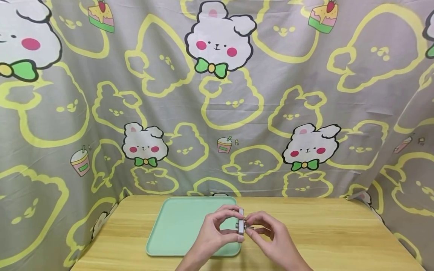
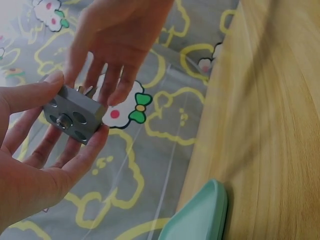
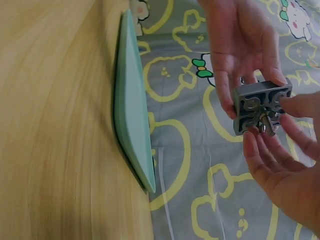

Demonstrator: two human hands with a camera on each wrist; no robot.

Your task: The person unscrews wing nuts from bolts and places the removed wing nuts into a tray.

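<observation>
Grey cloth printed with yellow outlines and white rabbit faces [image 1: 237, 116] hangs in soft creases behind a pale wood-grain table [image 1: 339, 233]. On it lies a mint-green, round-cornered tray [image 1: 179, 226], smooth and low-rimmed. From where I stand, the thick, squarish grey metallic block [image 2: 70, 111] is up in the air between two bare hands, near the tray's right edge. The left hand [image 1: 211, 233] grips it by opposite edges, thumb against fingers. The right hand [image 1: 272, 235] has its fingertips gathered about a shiny threaded metal bolt [image 3: 270, 125] jutting from the block; whether they pinch it, I cannot tell.

I'd worry about that edge hold: a twist at the bolt might swivel the block through the left fingers, and smooth metal could slide out and drop. Bolt threads might bind if turned askew.

One broad face has round recesses about a central metal stub [image 2: 63, 121]; the opposite face is ribbed and hollowed.
</observation>
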